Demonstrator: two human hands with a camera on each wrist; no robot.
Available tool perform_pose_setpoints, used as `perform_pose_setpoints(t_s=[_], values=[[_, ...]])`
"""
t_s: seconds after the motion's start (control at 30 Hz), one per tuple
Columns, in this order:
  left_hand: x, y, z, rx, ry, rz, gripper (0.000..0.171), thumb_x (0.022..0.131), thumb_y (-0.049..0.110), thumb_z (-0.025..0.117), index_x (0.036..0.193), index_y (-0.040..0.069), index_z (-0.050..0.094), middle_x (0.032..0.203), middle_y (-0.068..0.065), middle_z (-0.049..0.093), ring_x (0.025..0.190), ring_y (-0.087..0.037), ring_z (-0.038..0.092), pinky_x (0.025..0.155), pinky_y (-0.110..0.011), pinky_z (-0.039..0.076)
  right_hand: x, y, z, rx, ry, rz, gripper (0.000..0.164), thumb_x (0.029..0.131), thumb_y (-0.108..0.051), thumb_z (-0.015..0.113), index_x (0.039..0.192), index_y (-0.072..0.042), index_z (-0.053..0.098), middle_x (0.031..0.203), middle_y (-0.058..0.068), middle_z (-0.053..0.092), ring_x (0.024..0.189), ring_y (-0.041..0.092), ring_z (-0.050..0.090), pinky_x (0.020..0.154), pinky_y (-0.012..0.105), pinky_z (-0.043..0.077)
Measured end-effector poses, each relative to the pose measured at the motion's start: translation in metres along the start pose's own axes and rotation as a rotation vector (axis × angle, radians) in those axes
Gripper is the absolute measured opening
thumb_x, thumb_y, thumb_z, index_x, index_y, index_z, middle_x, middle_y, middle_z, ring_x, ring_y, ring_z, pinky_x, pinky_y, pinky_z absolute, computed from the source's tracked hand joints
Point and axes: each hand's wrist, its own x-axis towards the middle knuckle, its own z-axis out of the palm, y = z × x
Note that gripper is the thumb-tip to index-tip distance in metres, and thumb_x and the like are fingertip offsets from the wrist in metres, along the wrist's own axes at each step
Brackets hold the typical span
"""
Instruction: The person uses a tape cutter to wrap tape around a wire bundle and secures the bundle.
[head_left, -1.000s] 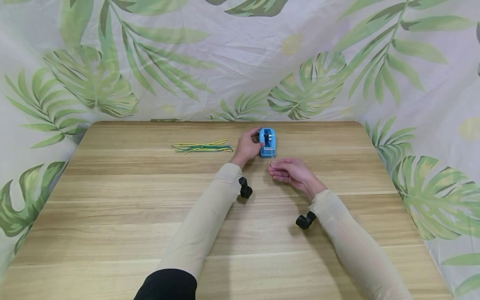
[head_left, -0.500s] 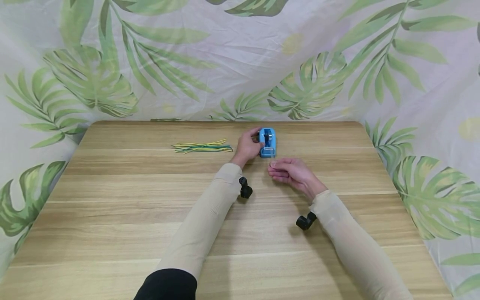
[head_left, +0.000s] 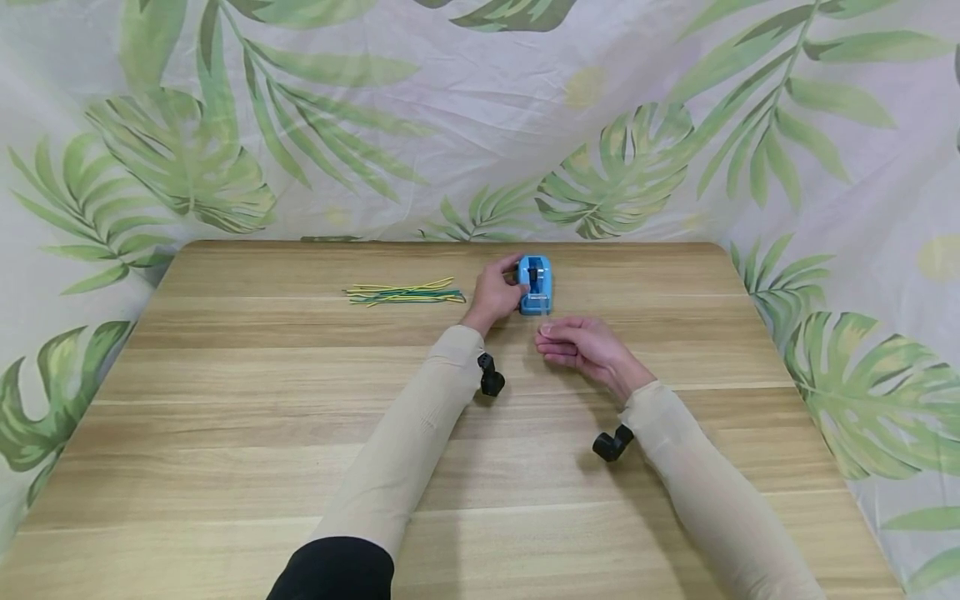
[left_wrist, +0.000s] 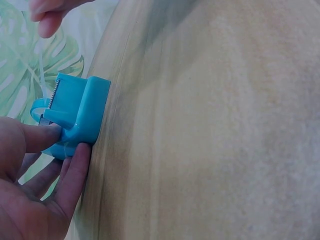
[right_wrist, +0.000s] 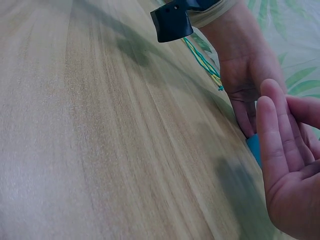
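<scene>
A small blue tape dispenser (head_left: 536,308) stands near the table's far edge. My left hand (head_left: 495,293) grips its left side, thumb and fingers around the body in the left wrist view, where the serrated cutter shows on the blue dispenser (left_wrist: 89,107). From the dispenser a strip of clear tape (left_wrist: 42,72) runs to my right hand (head_left: 588,343), which pinches its end between thumb and forefinger just in front of the dispenser. In the right wrist view the right hand (right_wrist: 287,150) hides most of the dispenser.
Left of the left hand lies a loose bundle of thin yellow and green wires (head_left: 405,293) on the wooden table (head_left: 300,417). A leaf-patterned cloth (head_left: 480,125) hangs behind the table's far edge.
</scene>
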Motion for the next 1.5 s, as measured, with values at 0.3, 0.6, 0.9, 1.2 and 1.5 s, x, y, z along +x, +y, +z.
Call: perform_pose_setpoints(t_s=[0.3,0.6,0.9,1.2,1.5], values=[[0.000,0.000,0.001,-0.006,0.003,0.004,0.058,0.094,-0.002,0.068,0.147,0.014,0.052,0.142,-0.011,0.056,0.111,-0.023,0.059,0.079,-0.031,0.057,-0.003,-0.001,-0.002,-0.003,-0.009,0.015,0.045,0.100,-0.003,0.062,0.138,0.016,0.046,0.102,0.017,0.074,0.084,0.019,0.074,0.085,0.037,0.058],[0.001,-0.001,0.001,-0.003,0.006,0.016,0.058,0.094,-0.002,0.068,0.147,0.013,0.052,0.142,-0.012,0.056,0.111,-0.023,0.059,0.078,-0.031,0.057,-0.005,0.001,-0.001,0.011,-0.017,0.014,0.014,0.098,-0.001,0.063,0.110,0.004,0.069,0.092,0.012,0.076,0.082,0.019,0.074,0.083,0.036,0.058],[-0.001,0.000,0.001,-0.007,0.014,0.019,0.059,0.092,-0.003,0.068,0.147,0.013,0.053,0.141,-0.013,0.056,0.113,-0.025,0.060,0.081,-0.031,0.057,-0.007,0.001,-0.003,0.027,-0.023,0.017,0.016,0.098,0.000,0.063,0.112,0.006,0.066,0.091,0.012,0.076,0.081,0.019,0.074,0.080,0.035,0.059],[0.000,0.000,0.001,-0.010,0.004,0.012,0.060,0.093,-0.003,0.068,0.148,0.014,0.052,0.141,-0.013,0.056,0.114,-0.025,0.059,0.082,-0.031,0.057,-0.010,0.002,-0.003,0.016,-0.036,0.023,0.021,0.098,0.000,0.062,0.118,0.009,0.063,0.091,0.012,0.076,0.081,0.019,0.074,0.081,0.035,0.059],[-0.001,0.000,0.001,-0.012,0.005,0.018,0.059,0.093,-0.003,0.067,0.148,0.012,0.051,0.140,-0.014,0.056,0.115,-0.026,0.058,0.085,-0.033,0.056,-0.013,0.002,-0.002,0.017,-0.051,0.018,0.020,0.098,0.001,0.062,0.117,0.008,0.064,0.090,0.012,0.076,0.081,0.019,0.074,0.081,0.035,0.059]])
